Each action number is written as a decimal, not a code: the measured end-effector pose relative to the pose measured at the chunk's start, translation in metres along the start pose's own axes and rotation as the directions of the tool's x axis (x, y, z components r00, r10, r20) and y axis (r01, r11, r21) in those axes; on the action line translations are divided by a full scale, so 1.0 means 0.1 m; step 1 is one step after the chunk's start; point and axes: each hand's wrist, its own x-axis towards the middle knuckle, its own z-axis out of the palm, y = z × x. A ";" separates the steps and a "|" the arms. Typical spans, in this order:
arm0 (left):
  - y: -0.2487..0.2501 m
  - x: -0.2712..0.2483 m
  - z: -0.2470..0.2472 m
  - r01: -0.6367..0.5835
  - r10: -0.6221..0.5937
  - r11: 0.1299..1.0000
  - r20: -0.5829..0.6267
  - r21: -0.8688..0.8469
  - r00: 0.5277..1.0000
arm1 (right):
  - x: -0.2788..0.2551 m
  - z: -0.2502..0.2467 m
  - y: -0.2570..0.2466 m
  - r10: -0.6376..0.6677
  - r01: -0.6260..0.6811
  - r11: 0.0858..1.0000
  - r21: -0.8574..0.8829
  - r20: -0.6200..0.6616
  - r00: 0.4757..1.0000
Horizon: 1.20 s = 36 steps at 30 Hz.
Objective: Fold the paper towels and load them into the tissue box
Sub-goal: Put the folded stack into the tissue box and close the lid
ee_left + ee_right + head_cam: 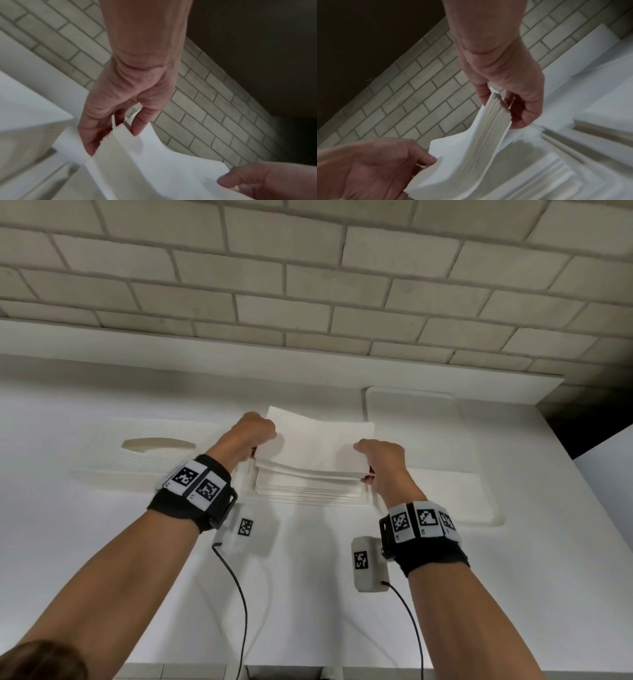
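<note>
A thick stack of folded white paper towels is held just above a second towel stack lying on the white table. My left hand grips the held stack's left end, thumb on top and fingers beneath. My right hand grips its right end the same way. In the left wrist view the left hand pinches the layered stack. In the right wrist view the right hand pinches the sagging stack. A white tissue box part with an oval slot lies to the left.
A shallow white tray lies at the back right, and another white tray sits right of the lower stack. A brick wall with a white ledge runs behind the table. Two cabled sensor pods hang below my wrists.
</note>
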 end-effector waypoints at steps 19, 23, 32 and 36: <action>-0.16 0.00 0.26 0.040 -0.012 0.975 -0.127 0.221 0.992 | 0.29 0.07 0.16 -0.106 0.082 0.940 -0.331 -0.055 0.993; -0.13 -0.05 0.22 -0.015 0.019 0.997 -0.053 0.073 0.998 | 0.21 0.00 0.00 -0.127 0.111 0.959 -0.261 -0.046 0.991; -0.19 -0.04 0.21 -0.001 0.001 1.000 -0.028 -0.006 1.000 | 0.32 0.01 0.07 -0.085 0.072 0.949 -0.306 -0.031 0.996; -0.31 0.00 0.28 0.006 -0.006 1.000 -0.008 -0.001 1.000 | 0.37 0.04 0.20 -0.074 0.061 0.920 -0.386 -0.019 0.997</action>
